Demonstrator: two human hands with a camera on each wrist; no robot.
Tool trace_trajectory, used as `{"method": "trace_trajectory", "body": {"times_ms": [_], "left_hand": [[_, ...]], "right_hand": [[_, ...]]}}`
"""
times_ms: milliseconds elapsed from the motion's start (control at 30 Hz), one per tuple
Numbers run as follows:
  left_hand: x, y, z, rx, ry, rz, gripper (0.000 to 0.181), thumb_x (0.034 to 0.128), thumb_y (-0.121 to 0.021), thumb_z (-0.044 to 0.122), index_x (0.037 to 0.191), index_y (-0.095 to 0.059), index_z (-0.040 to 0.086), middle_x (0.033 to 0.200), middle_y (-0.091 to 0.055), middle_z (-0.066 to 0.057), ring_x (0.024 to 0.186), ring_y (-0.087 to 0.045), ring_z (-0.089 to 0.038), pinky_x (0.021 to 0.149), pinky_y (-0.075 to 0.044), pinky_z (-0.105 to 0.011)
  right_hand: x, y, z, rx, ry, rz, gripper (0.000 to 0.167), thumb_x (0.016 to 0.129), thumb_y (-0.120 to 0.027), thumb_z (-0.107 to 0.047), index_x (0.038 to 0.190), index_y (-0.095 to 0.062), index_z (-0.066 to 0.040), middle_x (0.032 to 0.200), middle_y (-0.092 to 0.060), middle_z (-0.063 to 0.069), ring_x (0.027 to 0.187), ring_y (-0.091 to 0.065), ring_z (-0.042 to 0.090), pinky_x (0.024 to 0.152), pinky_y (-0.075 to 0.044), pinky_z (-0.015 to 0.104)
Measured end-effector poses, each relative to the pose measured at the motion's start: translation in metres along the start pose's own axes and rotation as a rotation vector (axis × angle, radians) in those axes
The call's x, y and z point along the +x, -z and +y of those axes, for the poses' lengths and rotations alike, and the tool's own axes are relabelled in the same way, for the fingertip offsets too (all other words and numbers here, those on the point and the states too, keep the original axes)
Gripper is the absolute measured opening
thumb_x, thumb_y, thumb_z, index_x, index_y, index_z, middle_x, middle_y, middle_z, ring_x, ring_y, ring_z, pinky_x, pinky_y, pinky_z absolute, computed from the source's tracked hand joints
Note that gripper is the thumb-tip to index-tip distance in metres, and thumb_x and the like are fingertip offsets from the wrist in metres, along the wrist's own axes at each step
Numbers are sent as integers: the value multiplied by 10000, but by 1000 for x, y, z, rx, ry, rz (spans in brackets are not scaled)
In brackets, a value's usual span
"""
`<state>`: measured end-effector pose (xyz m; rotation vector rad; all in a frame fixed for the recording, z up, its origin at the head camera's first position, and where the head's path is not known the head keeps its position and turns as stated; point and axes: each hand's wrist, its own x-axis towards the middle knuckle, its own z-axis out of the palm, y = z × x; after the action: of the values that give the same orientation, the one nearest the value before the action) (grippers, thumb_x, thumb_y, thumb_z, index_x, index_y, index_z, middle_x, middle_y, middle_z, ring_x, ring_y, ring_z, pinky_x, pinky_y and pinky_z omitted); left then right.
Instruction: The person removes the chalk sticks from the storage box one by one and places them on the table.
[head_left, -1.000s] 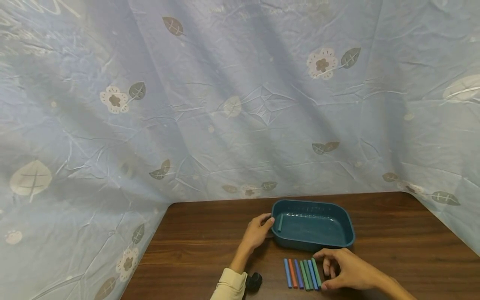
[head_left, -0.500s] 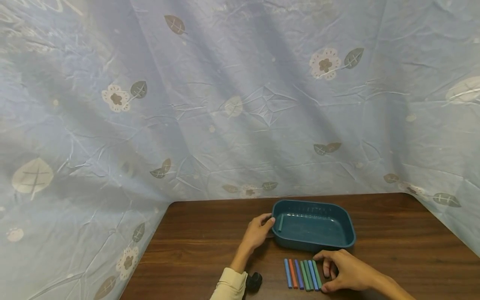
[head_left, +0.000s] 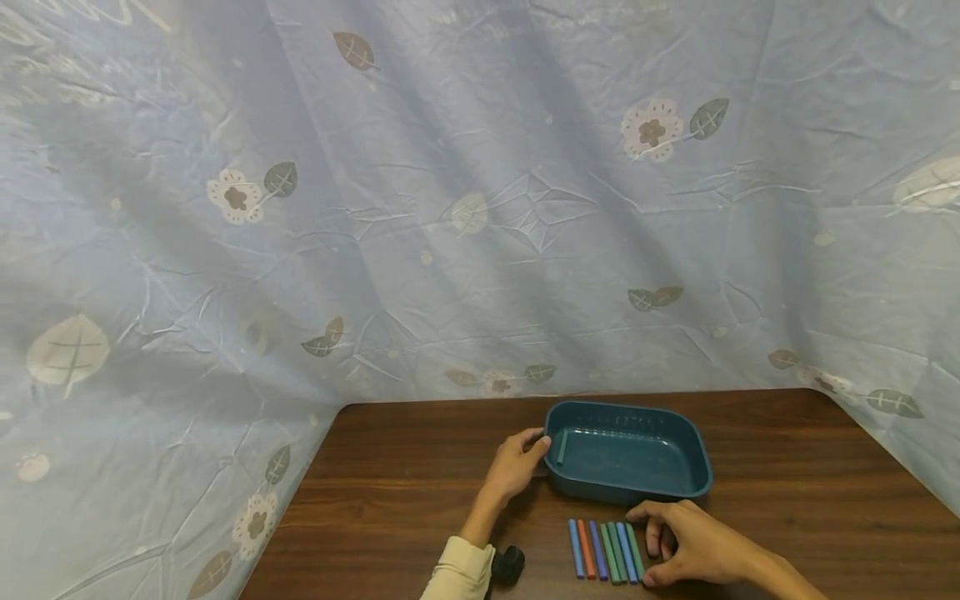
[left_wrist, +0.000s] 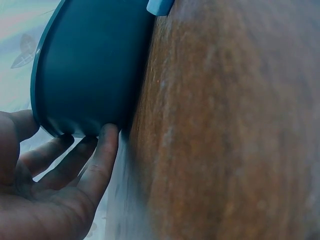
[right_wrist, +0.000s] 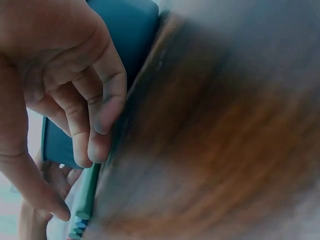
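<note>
A teal plastic basin [head_left: 630, 490] stands on the table. My left hand [head_left: 516, 463] holds its left end, thumb at the rim and fingertips against the outer wall, as the left wrist view [left_wrist: 65, 175] shows. Inside the basin at the left lies a green stick [head_left: 561, 447]. In front of it several coloured chalk sticks lie side by side: blue [head_left: 576, 548], orange [head_left: 587, 550], purple [head_left: 597, 550], then greens and another blue [head_left: 626, 552]. My right hand [head_left: 693, 542] is beside the rightmost green chalk stick [right_wrist: 89, 192], fingertips near its far end, thumb near its near end; contact is unclear.
The brown wooden table [head_left: 405, 483] reaches back to a pale patterned curtain [head_left: 480, 275], which also hangs along both sides. A black device [head_left: 508, 565] sits at the left wrist, by the yellow sleeve [head_left: 461, 567].
Almost nothing has moved. Both hands keep their places, and the view has shifted slightly.
</note>
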<state>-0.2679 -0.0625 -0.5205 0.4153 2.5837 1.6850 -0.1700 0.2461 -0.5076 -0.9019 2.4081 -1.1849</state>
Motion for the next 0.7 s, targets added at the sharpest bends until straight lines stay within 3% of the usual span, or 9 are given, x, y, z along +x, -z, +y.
{"method": "trace_trajectory", "body": {"times_ms": [267, 467, 700], "left_hand": [[-1, 0, 0, -1, 3, -2, 438, 1108, -600, 335, 1439, -669, 57, 1409, -715, -155, 1366, -636, -363, 1152, -493, -593], [0, 1, 1, -11, -7, 0, 435, 1100, -612, 335, 1425, -679, 54, 1407, -714, -162, 1366, -635, -368, 1157, -489, -594], [-1, 0, 1, -9, -10, 0, 435, 1100, -610, 334, 1417, -681, 44, 1412, -709, -175, 1390, -614, -398, 1170, -467, -618]], "right_hand": [[6, 3, -14, 24, -4, 0, 679, 884, -898, -270, 1396, -594, 57, 899, -678, -56, 739, -604, 0, 637, -534, 233], [12, 11, -29, -34, 66, 28, 678, 899, -891, -293, 1390, -598, 71, 890, -684, -81, 731, -596, -27, 627, -540, 227], [21, 18, -42, -34, 114, 48, 678, 921, -873, -281, 1412, -583, 86, 904, -694, -19, 749, -619, -10, 655, -568, 245]]}}
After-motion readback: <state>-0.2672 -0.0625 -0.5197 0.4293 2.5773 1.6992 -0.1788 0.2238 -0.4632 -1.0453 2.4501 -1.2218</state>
